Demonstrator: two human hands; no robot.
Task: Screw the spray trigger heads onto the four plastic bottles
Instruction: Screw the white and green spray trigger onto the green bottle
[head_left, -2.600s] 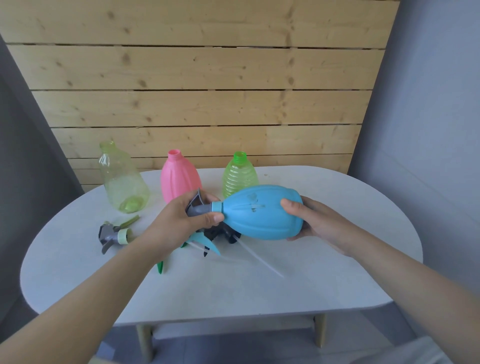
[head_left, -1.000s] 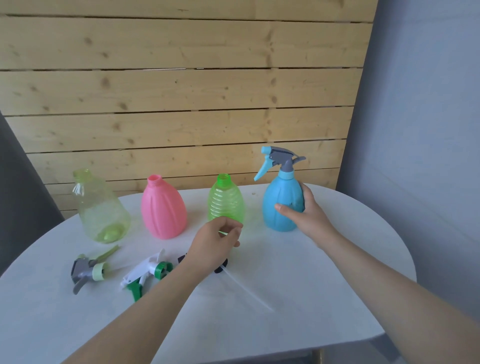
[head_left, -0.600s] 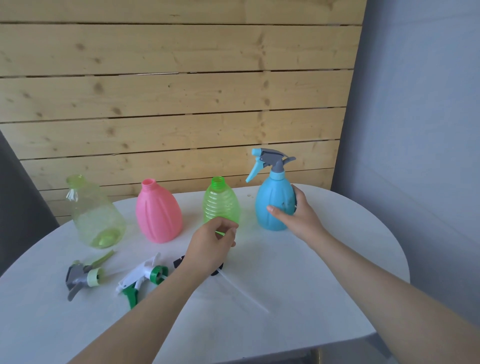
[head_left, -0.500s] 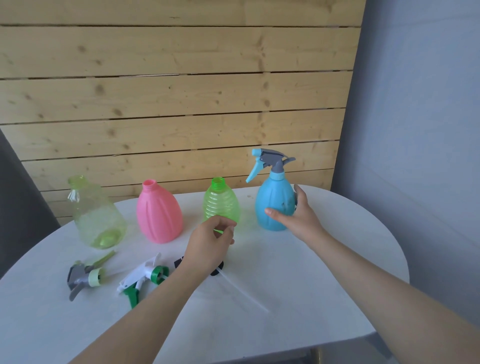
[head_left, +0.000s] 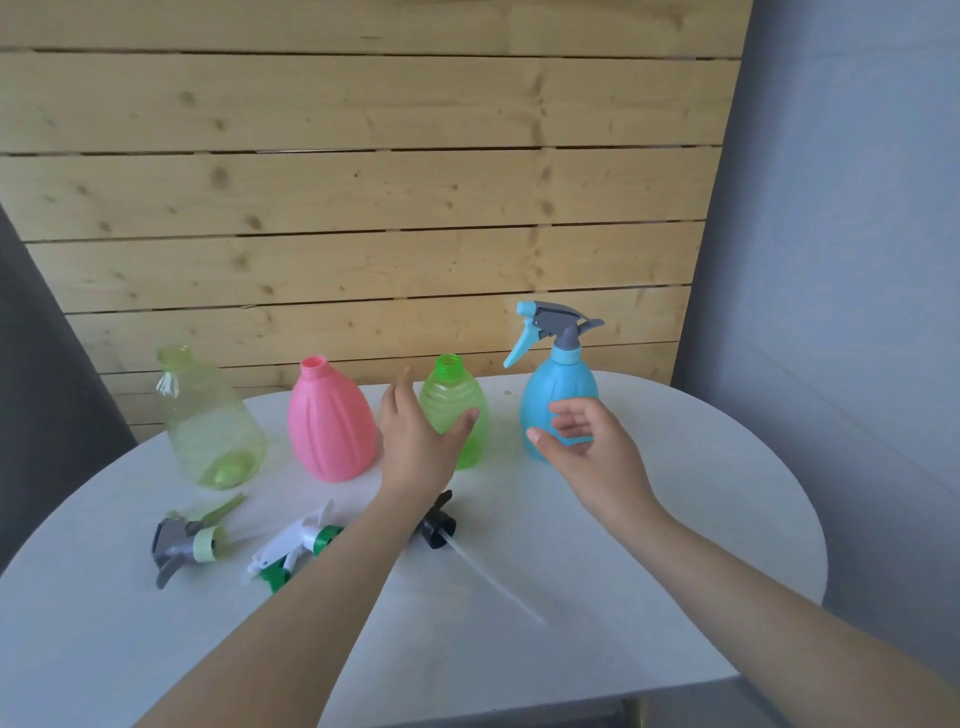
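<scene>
Four plastic bottles stand in a row along the far side of the white table (head_left: 675, 571), before a wall of knotted pine boards (head_left: 363, 208). From left to right: a clear yellow-green bottle (head_left: 210, 421), smooth and wide-bodied; a pink bottle (head_left: 330, 423), opaque, egg-shaped, with shallow upright flutes; a translucent green bottle (head_left: 460, 415) ringed with fine horizontal ribs; and a blue bottle (head_left: 558, 395), opaque and pear-shaped. Only the blue one carries its head, a blue-and-grey trigger (head_left: 556, 327) seated on the neck, lever pointing left. The other three necks are open and threaded.

My left hand (head_left: 415, 441) is spread around the near left flank of the green bottle, thumb across its front, fingers (head_left: 399, 387) raised behind; whether it grips firmly I cannot tell. My right hand (head_left: 587, 447) is released, fingers loosely curled, in front of the blue bottle's lower body and apparently clear of it.

Three loose heads lie near the left arm: a grey-and-pale-green head (head_left: 182, 540) at left, a white-and-green head (head_left: 296, 545) beside it, and a black head (head_left: 436, 525) with a clear dip tube (head_left: 493, 582) running near and right. The table's rounded right half is bare, matte and smooth out to its curved edge.
</scene>
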